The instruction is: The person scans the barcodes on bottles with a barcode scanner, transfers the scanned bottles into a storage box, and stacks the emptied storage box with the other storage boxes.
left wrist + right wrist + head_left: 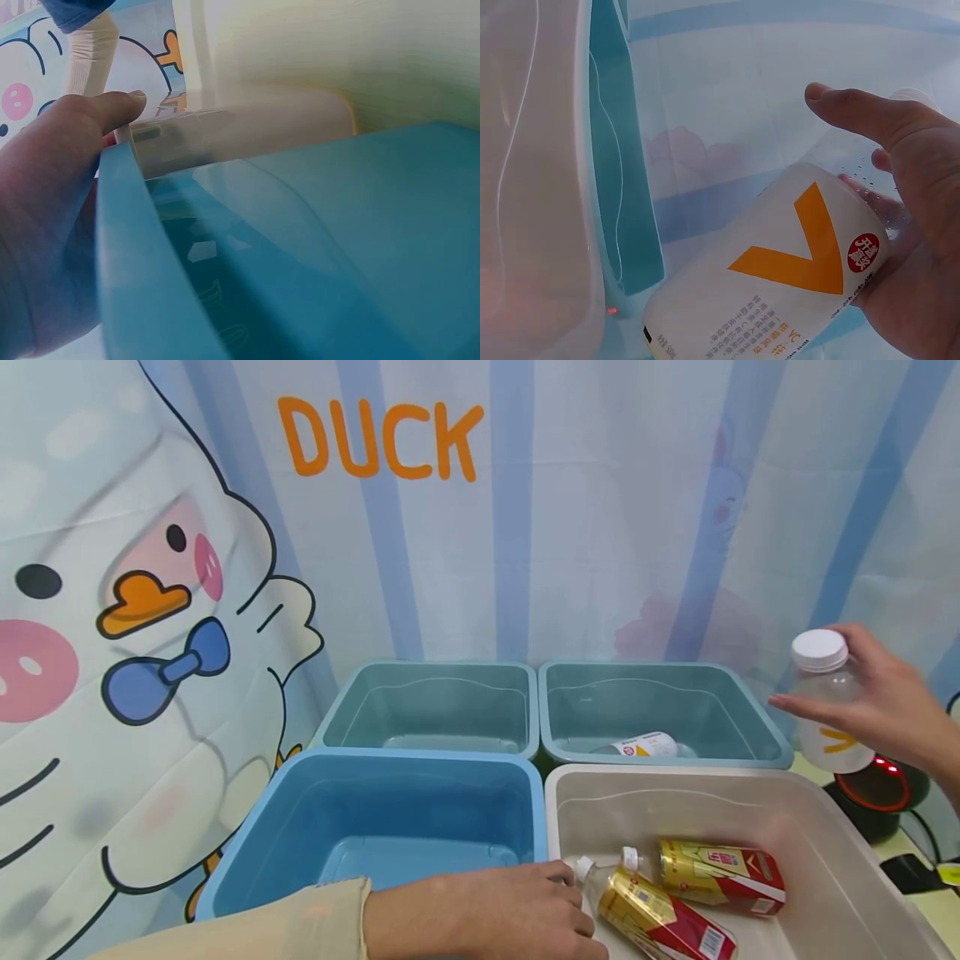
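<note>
My right hand (900, 710) holds a plastic bottle (832, 752) with a white cap, in the air right of the bins. In the right wrist view the bottle's white label (780, 277) shows an orange V, and the thumb stretches across near the cap. My left hand (510, 910) lies over the rim between the blue bin (450, 760) and the off-white bin (675, 781), fingers loosely bent; some fingertips are hidden. Close to its fingers, two gold-and-red labelled bottles (652, 910) lie in the off-white bin. The left wrist view shows the thumb (112, 109) above the rim.
Behind stand two teal bins (427, 670); the right one holds a white-labelled bottle (648, 745) lying down. A dark round device (877, 789) with red lights sits right of the bins, a black object (911, 872) nearby. A duck-print curtain (585, 527) hangs behind.
</note>
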### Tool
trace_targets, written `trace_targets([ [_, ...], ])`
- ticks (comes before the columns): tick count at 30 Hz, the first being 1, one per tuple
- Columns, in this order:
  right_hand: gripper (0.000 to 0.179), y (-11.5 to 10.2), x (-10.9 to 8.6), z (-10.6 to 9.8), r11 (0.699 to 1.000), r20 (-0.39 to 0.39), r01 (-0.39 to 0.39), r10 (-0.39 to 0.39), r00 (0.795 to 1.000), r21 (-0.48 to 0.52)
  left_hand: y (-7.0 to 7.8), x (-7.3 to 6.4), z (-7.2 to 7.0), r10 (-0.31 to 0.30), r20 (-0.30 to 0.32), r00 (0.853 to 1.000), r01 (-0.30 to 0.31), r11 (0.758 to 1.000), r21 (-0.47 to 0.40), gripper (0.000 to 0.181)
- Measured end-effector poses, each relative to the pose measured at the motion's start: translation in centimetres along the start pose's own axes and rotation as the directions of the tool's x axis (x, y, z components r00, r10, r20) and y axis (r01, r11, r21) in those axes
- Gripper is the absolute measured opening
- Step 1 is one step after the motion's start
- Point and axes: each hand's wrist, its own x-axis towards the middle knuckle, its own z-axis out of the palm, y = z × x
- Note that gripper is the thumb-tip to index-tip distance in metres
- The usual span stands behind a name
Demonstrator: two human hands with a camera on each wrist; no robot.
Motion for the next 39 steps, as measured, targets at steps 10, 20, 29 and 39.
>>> trace_targets([
  [10,0.087,-2.2,1.6,0.8,0.989,0.051,0.142,-0.144,0.988,0.043,-0.1,0.0,0.0,0.009,0.009,1.0,-0.009,1.0,0.005,0.049],
  [20,0.084,-3.9,3.1,2.3,0.961,0.094,0.263,-0.27,0.958,0.082,0.1,0.0,0.0,-0.001,0.001,1.0,0.001,1.0,0.01,0.047],
  [29,0.08,-5.3,4.2,4.1,0.941,0.152,0.324,-0.335,0.93,0.095,0.1,0.0,0.1,-0.01,-0.001,1.0,0.01,1.0,-0.007,0.047],
  [39,0.073,-6.4,5.6,6.4,0.871,0.202,0.489,-0.488,0.849,0.051,0.1,-0.1,0.2,-0.008,-0.006,1.0,0.008,1.0,-0.003,0.046],
])
